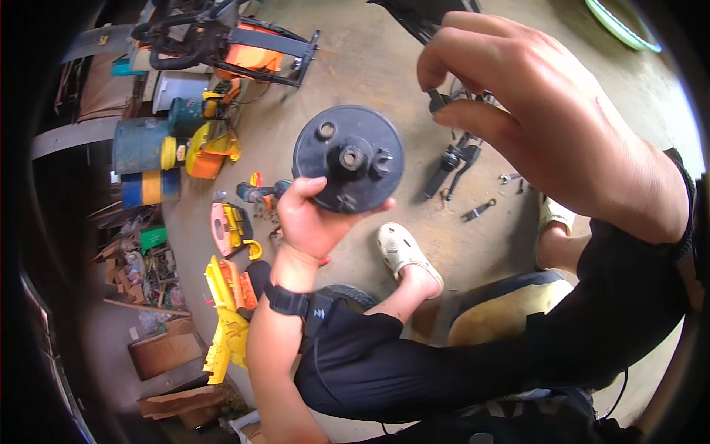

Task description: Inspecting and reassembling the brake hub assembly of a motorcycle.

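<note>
My left hand (314,222) is closed round the lower edge of a round black brake drum plate (349,157), thumb on its face. The plate is tilted toward me, showing a raised central hub with a hole, a second hole at the upper left and a small lug on the right. Higher up on the right, my right hand (532,96) pinches a small dark piece (438,101) between thumb and fingers; its exact kind is hard to make out. The two hands are apart, and the small piece does not touch the plate.
On the floor lie black long-handled parts (446,169), a small wrench (481,209) and a teal power tool (255,192). Yellow plastic panels (229,318), a blue drum (139,146) and a black vehicle frame (274,42) stand left. A green basin (625,26) sits far right.
</note>
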A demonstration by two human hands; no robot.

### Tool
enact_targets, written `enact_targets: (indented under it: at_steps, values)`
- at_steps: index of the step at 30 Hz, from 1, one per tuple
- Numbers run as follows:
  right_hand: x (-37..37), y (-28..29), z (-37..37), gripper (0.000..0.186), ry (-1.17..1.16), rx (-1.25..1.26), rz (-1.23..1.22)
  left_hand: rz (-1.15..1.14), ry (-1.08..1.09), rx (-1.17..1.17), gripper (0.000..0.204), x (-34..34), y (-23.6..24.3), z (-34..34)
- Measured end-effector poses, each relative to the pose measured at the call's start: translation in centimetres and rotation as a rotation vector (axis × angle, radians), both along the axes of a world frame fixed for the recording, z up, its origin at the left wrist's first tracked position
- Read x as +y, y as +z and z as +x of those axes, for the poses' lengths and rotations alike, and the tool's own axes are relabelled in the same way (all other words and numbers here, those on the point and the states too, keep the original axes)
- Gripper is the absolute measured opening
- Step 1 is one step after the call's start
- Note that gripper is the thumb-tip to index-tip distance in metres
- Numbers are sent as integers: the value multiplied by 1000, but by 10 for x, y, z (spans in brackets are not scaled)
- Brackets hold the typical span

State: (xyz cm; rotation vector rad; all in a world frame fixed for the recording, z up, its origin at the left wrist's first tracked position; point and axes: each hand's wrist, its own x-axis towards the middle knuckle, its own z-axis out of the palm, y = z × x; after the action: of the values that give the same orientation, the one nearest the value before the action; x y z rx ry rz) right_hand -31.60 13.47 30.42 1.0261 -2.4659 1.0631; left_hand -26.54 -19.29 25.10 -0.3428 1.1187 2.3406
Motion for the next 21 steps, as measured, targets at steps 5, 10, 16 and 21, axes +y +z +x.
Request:
enact_targets:
  at_steps: [5,10,16,21]
  values:
    - [18,22,-6,9,151,-148,239,-140,120,-339,57,-37,-104,-32]
    - [20,26,-1,15,168,-204,164,-428,67,-414,54,-53,-221,-31]
    - [5,12,-1,17,54,-323,-16,-513,164,-387,56,-57,-289,-22]
    - [-2,10,-7,19,-14,-383,-75,-449,334,-484,45,-69,-322,-15]
